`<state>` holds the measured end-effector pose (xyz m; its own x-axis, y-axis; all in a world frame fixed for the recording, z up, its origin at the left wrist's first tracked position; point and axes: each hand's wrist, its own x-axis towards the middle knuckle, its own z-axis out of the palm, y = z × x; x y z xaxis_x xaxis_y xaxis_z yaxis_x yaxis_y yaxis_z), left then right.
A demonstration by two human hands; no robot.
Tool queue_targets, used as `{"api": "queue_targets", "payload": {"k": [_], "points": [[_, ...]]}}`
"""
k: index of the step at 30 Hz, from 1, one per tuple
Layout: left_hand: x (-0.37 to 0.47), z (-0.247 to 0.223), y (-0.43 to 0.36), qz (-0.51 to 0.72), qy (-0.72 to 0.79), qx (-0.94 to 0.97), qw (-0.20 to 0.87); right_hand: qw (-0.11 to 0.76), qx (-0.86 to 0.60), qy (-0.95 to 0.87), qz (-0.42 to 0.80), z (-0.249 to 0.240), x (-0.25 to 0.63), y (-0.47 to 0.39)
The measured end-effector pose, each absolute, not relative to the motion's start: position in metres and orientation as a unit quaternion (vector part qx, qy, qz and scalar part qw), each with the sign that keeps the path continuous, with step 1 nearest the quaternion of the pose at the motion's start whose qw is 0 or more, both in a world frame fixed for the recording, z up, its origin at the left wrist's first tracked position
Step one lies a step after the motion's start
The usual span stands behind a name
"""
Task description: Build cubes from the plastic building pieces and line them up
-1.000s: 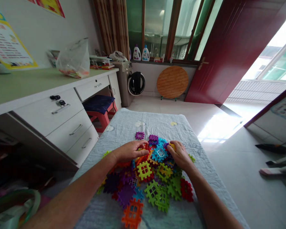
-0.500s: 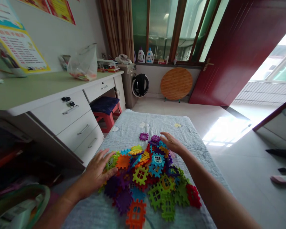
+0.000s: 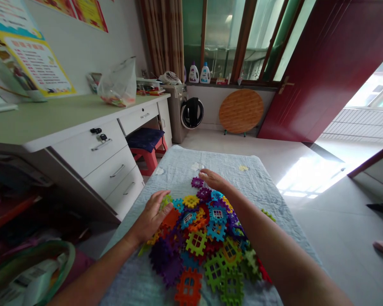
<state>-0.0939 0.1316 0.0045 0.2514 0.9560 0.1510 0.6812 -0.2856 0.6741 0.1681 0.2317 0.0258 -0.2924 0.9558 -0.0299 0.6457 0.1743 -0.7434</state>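
A heap of plastic interlocking building tiles [image 3: 196, 242] in many colours lies on the cloth-covered table [image 3: 175, 170]. Many have notched edges and window-like openings. My left hand [image 3: 151, 216] is cupped against the heap's left side, fingers apart, beside a light green tile and an orange tile [image 3: 171, 218]. At the far end, my right hand [image 3: 213, 179] reaches across with its fingers stretched out, next to a purple tile [image 3: 197, 182]. Whether it touches that tile I cannot tell. Neither hand grips a tile. My right forearm hides part of the heap's right side.
A desk with drawers [image 3: 110, 172] runs along the left, with a plastic bag [image 3: 119, 85] on top. Beneath it stands a red stool [image 3: 150, 159]. A green-rimmed bin [image 3: 70, 259] is at lower left. Further back are a washing machine [image 3: 176, 110] and a round wooden board [image 3: 241, 111].
My left hand has moved right and slightly forward along the heap. My right hand has swung left over the far end, close to the lone purple tile. The view has shifted slightly.
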Motion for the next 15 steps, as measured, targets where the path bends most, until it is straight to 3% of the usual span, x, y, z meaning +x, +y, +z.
{"api": "queue_targets", "payload": {"k": [5,10,15], "points": [[-0.073,0.013,0.159,0.281,0.559,0.739,0.251,0.193,-0.504,-0.754,0.374,0.031,0.143,0.227],[-0.066,0.011,0.16,0.259,0.51,0.774,0.271,0.232,-0.399,-0.754,0.466,0.06,0.16,0.194],[-0.079,0.006,0.153,0.267,0.5,0.797,0.209,0.287,-0.478,-0.706,0.436,0.067,0.226,0.156]]}}
